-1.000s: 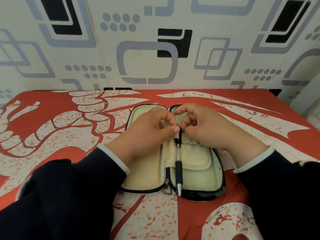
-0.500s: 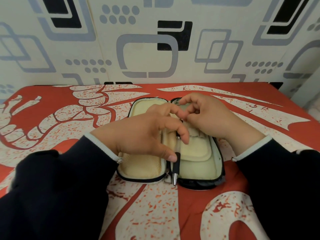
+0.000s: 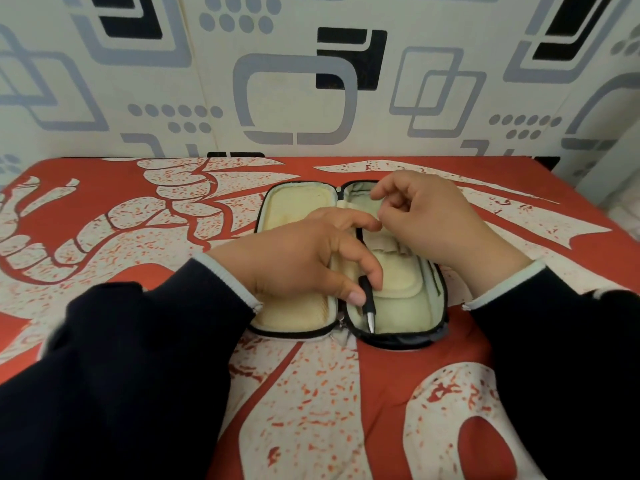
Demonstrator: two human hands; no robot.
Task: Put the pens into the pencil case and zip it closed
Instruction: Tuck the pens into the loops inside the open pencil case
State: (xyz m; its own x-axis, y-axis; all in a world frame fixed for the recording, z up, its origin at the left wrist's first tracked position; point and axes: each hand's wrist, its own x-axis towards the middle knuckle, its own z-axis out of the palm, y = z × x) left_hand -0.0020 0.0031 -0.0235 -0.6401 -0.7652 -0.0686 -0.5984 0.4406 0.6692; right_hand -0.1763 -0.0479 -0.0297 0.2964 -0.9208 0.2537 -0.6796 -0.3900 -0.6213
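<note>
A pencil case (image 3: pixel 298 202) with a black rim and cream lining lies open flat in the middle of the table. A black pen (image 3: pixel 367 303) with a silver tip lies inside its right half, along the spine, tip toward me. My left hand (image 3: pixel 301 261) pinches the pen between thumb and fingers; most of its barrel is hidden under them. My right hand (image 3: pixel 433 223) hovers over the case's right half with curled fingers near the inner pocket flap (image 3: pixel 398 275); whether it grips the lining is unclear.
The table is covered by a red and white patterned cloth (image 3: pixel 329 393). A wall with grey and black geometric shapes (image 3: pixel 294 81) stands right behind the table. Both dark sleeves fill the lower corners.
My left hand slid down the pen toward its tip and pushed it deeper into the right half; the tip now lies inside the rim. My right hand lifted off the pen's top.
</note>
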